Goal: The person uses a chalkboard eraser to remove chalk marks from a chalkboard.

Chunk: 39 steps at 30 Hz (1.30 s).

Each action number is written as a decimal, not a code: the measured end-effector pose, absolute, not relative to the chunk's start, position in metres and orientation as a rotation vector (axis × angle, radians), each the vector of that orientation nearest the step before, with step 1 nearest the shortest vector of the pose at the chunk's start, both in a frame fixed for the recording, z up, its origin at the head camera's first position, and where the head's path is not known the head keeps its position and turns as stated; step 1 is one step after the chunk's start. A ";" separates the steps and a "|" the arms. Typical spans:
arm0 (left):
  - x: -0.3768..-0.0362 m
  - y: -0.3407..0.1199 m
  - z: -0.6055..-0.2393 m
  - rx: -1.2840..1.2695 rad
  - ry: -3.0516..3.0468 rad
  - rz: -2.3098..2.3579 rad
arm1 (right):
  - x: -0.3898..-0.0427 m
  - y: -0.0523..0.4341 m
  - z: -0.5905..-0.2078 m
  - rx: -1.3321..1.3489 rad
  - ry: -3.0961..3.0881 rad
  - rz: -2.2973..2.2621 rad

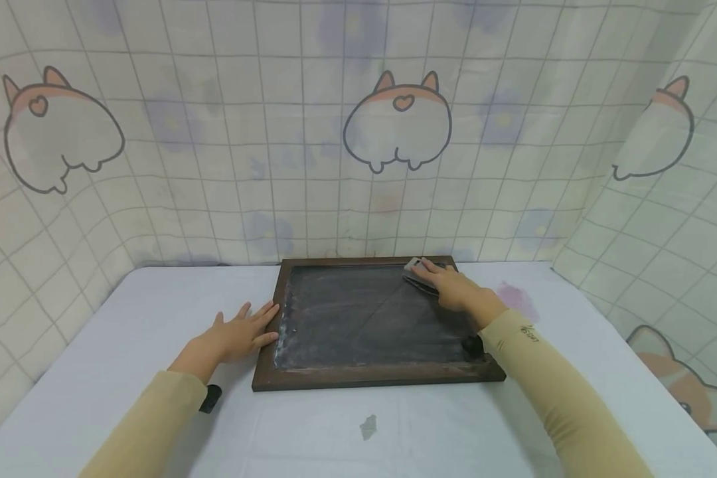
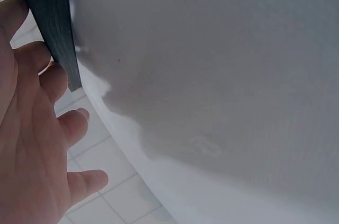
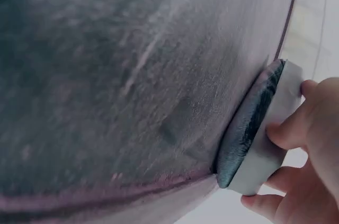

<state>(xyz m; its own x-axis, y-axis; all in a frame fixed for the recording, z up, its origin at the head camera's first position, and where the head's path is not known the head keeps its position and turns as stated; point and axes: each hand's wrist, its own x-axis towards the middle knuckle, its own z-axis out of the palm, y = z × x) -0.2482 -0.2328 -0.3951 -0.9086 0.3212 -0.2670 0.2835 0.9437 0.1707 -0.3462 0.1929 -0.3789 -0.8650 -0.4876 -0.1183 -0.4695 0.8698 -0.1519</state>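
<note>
A small chalkboard [image 1: 358, 325] in a dark brown wooden frame lies on the white-covered table, with faint chalk smears over its surface. Near its upper right corner my right hand [image 1: 448, 285] grips a grey-backed board eraser [image 1: 414, 267]. In the right wrist view, fingers and thumb hold the sides of the eraser [image 3: 273, 128], its dark felt face against the board. My left hand [image 1: 239, 335] rests at the left side of the frame with fingers spread. From the left wrist view, that hand [image 2: 32, 123] has its fingertips by the dark frame edge [image 2: 53, 23].
A white cloth covers the table [image 1: 311, 431], marked by a grey patch [image 1: 368, 427] near the front and a pink stain [image 1: 516, 299] on the right. Behind and beside it hangs a gridded curtain [image 1: 263, 133] with cartoon corgi prints. Black straps show by both wrists.
</note>
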 end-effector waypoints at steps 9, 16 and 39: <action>-0.248 -0.235 -0.394 0.435 2.804 0.185 | -0.341 0.191 -0.374 -0.862 2.835 -0.296; -0.248 -0.237 -0.393 0.430 2.799 0.183 | -0.313 0.176 -0.370 -1.180 2.689 -0.410; -0.248 -0.234 -0.393 0.439 2.791 0.198 | -0.312 0.139 -0.377 -1.279 2.731 -0.108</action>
